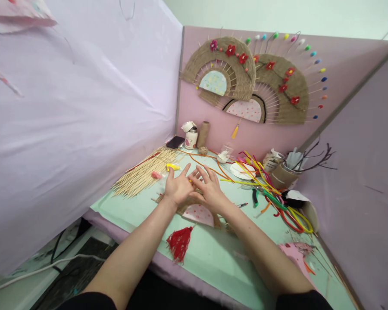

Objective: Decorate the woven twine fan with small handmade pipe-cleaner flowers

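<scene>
My left hand (177, 186) and my right hand (208, 187) lie side by side over a small woven jute fan (198, 213) on the pale green table (213, 254). Both have their fingers stretched out and spread, and their fingertips nearly touch. Nothing I can make out is held in either. The fan has a pink heart-patterned centre, and a red tassel (180, 243) hangs from its handle toward the table's front edge. The hands hide the fan's upper part.
A pile of bamboo skewers (145, 173) lies at the left, with coloured pipe cleaners (268, 189) at the right. A phone (175, 141), a white cup (191, 137), a twine spool (203, 134) and a holder (283, 174) stand at the back. Two finished fans (245, 82) hang on the pink wall.
</scene>
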A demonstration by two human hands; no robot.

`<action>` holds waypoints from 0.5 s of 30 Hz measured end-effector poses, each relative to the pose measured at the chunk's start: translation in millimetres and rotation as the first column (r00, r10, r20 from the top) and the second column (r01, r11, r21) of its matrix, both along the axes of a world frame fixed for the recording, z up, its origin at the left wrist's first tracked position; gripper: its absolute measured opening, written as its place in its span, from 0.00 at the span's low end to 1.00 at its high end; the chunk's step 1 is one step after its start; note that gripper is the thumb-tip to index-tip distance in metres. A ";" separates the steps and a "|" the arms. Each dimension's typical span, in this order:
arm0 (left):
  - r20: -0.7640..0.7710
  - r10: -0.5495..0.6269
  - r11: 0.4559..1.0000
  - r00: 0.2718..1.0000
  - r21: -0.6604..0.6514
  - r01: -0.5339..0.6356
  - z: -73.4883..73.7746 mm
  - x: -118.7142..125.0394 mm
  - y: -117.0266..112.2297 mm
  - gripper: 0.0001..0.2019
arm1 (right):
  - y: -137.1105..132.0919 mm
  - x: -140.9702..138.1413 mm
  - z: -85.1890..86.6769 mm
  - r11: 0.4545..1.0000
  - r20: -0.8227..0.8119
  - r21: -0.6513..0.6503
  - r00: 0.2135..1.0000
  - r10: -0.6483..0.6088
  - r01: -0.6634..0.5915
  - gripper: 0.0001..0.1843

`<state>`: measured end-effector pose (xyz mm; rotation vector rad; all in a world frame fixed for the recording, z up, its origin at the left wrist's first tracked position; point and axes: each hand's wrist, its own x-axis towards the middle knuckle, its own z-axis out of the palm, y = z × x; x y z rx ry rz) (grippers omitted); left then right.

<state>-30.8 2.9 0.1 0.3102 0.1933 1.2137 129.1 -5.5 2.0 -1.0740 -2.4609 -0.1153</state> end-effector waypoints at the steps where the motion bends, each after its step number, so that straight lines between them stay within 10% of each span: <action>1: -0.006 -0.013 1.000 1.000 -0.004 0.013 0.2 0.5 -0.3 0.33 | -0.7 -0.2 0.8 1.000 0.007 -0.004 1.000 0.021 -0.021 0.33; 15: 0.026 -0.019 1.000 0.999 -0.013 0.020 -7.0 0.0 2.7 0.34 | -3.1 0.6 6.1 0.994 0.078 -0.049 0.992 0.098 -0.094 0.35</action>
